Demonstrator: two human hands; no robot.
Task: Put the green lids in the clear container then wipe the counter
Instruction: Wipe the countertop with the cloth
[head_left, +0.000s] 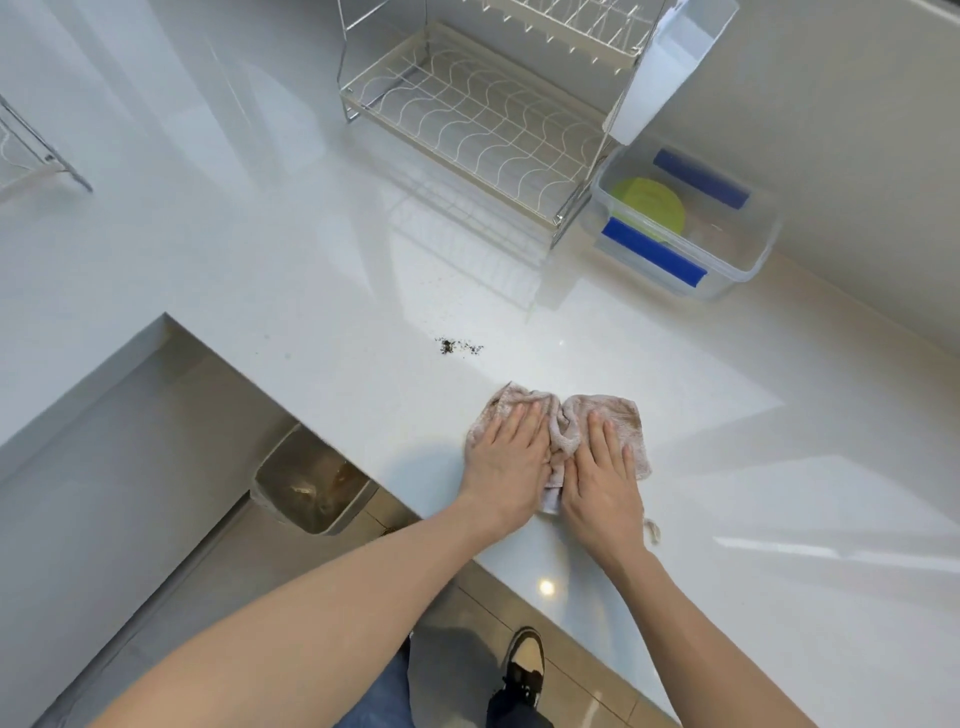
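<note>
both hands, left (506, 452) and right (602, 467), press flat on cloth (563, 423); maybe gripping.

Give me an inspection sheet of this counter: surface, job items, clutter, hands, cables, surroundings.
Surface: white counter, glossy; dark crumbs beyond the cloth.
Job items: green lids inside the clear container; cloth bunched flat on the counter.
Clutter: empty dish rack beside the container.
Hands: left hand and right hand both press flat on the cloth, fingers spread.
Cables: nothing seen.
Surroundings: bin on the floor under the counter edge; tiled floor.
</note>
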